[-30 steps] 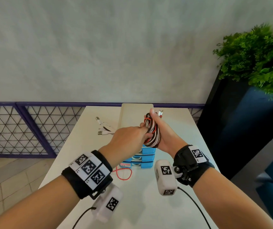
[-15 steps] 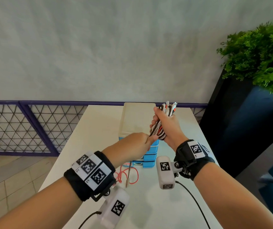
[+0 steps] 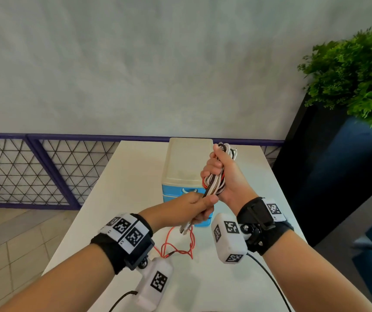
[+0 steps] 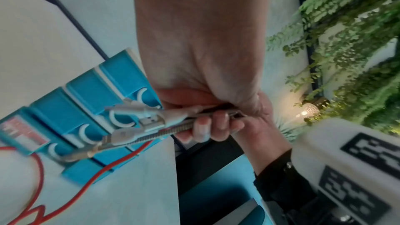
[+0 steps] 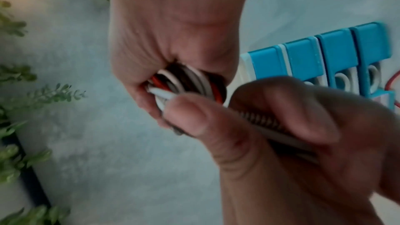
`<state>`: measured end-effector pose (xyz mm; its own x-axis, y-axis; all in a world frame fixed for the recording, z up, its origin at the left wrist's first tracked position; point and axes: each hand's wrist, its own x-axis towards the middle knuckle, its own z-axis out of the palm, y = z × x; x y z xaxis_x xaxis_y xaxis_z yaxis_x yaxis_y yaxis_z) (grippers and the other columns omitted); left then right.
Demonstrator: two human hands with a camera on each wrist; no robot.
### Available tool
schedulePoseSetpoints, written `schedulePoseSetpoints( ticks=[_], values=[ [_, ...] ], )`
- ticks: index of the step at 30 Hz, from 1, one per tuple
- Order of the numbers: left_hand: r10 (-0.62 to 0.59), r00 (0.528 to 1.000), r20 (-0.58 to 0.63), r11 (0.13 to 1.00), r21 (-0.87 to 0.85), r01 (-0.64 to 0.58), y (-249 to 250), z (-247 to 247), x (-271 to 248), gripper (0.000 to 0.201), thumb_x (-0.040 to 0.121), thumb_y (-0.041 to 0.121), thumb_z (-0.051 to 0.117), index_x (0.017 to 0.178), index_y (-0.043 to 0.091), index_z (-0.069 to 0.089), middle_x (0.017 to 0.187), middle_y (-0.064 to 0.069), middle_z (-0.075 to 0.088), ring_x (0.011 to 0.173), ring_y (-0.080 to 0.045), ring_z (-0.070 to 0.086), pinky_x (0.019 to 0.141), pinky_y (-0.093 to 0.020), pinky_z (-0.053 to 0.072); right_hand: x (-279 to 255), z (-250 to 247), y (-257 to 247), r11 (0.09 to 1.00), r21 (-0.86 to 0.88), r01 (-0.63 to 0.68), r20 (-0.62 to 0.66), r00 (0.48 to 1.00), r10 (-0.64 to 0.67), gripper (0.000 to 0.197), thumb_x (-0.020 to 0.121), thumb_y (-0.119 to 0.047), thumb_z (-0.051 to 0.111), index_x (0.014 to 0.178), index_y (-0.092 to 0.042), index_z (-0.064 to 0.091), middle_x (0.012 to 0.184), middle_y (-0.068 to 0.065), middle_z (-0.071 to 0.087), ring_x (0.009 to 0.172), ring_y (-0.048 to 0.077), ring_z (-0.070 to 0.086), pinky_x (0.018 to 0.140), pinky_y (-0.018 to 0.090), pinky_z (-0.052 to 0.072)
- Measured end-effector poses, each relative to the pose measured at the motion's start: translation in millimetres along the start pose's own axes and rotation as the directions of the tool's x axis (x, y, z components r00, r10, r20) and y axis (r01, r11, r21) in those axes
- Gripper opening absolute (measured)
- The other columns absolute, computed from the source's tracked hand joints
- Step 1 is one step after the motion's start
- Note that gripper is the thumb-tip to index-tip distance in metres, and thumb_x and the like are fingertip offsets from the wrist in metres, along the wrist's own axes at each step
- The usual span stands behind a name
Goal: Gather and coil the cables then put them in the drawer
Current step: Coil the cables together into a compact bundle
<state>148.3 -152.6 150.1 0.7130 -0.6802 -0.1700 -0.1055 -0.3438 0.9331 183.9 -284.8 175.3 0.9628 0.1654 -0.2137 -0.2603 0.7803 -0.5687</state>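
I note the white table [image 3: 122, 199] with the loose red cable [image 3: 176, 248] lying in open loops on its near middle, one strand running up toward my left hand [image 3: 194, 206]. That hand is closed around the free ends of the cables; the left wrist view shows the white plugs [image 4: 138, 122] sticking out past the curled fingers [image 4: 207, 129]. Just right and slightly farther, my right hand [image 3: 221, 174] grips the cable bundle [image 3: 214, 183] upright, fingers wrapped tight round its middle, loops showing above and below the fist. Behind both hands stands the blue drawer unit [image 3: 173, 194] with its cream top; every drawer I can see looks closed. Judgement: coiling is nearly done, but the red tail is not yet gathered. Risks: the trailing red loops could snag or knot if pulled fast; the bundle could spring open if the right grip loosens; neither hand is free to open a drawer.
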Motion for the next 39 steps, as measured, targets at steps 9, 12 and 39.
schedulePoseSetpoints(
  ticks=[9,12,39],
  values=[
    [-0.053,0.981,0.185,0.941,-0.320,0.112,-33,-23,-23,0.045,0.094,0.052,0.029,0.083,0.014,0.051,0.062,0.005,0.039,0.061,-0.013,0.041,0.068,-0.020,0.038,9,-12,-15,0.989,-0.138,0.047,-0.041,0.998,-0.053,0.039,0.096,-0.022,0.056,0.059,-0.019,0.042,0.041,-0.008,0.034,0.032,0.005,0.035,0.041,0.021,0.042],
    [-0.068,0.977,0.200,0.956,-0.268,0.121,-34,-30,-25,0.042,0.099,0.044,0.026,0.094,0.015,0.056,0.071,0.002,0.045,0.074,-0.014,0.048,0.075,-0.018,0.042,8,-14,-17,0.983,-0.173,0.055,-0.056,0.996,-0.066,0.038,0.096,-0.019,0.056,0.061,-0.019,0.041,0.041,-0.008,0.034,0.032,0.006,0.035,0.041,0.022,0.043],
    [0.219,0.954,-0.207,0.776,0.629,-0.042,11,-50,-10,0.056,0.070,0.021,0.078,0.097,0.021,0.029,0.084,0.008,0.070,0.084,-0.007,0.060,0.106,-0.026,0.004,-18,-17,8,0.576,-0.816,-0.041,0.104,0.970,0.218,0.010,0.092,-0.021,0.063,0.098,-0.014,0.066,0.085,0.007,0.070,0.075,0.016,0.069,0.073,0.030,0.055]
  ],
)
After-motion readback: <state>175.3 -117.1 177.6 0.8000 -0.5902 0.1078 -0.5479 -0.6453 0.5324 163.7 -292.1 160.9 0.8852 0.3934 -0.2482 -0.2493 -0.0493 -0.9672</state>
